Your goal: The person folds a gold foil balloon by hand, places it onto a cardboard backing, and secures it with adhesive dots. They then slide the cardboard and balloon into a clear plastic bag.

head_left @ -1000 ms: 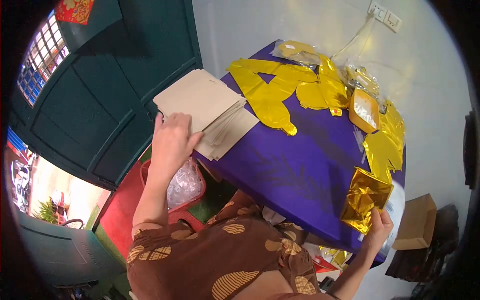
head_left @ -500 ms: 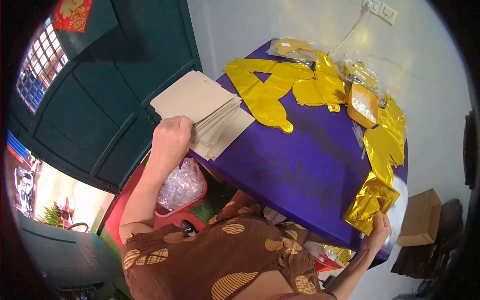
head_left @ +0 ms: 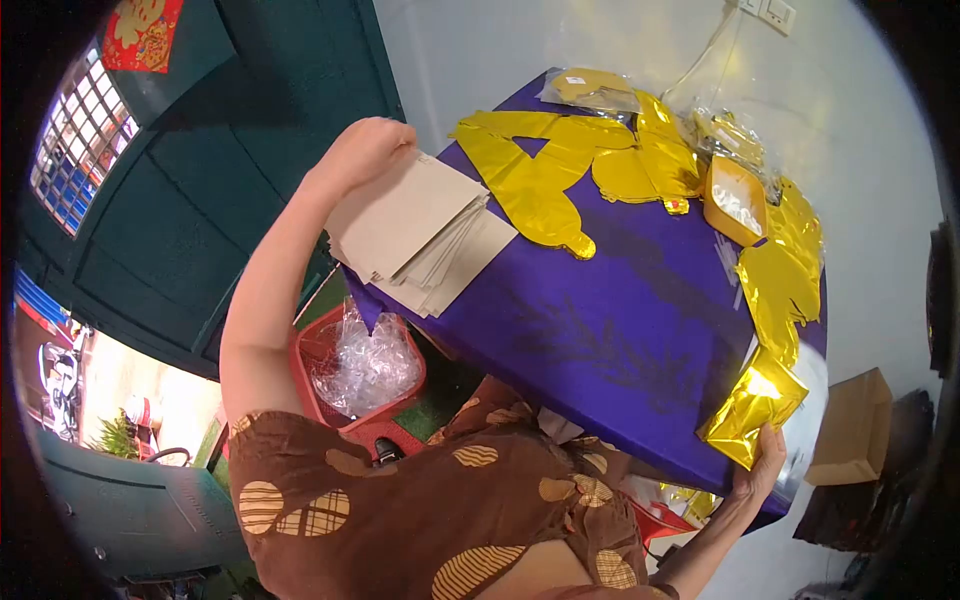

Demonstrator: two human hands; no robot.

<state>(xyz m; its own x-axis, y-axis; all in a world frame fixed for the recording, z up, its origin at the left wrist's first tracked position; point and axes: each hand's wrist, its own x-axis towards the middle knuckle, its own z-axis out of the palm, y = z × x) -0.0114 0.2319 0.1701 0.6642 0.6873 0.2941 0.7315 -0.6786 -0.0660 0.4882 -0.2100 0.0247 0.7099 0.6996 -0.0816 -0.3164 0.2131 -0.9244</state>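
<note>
My left hand has moved to the far edge of the card stack, fingers curled, grip I cannot tell; my right hand pinches the gold foil packet at the purple cloth's right end.

No text or label can be read.
</note>
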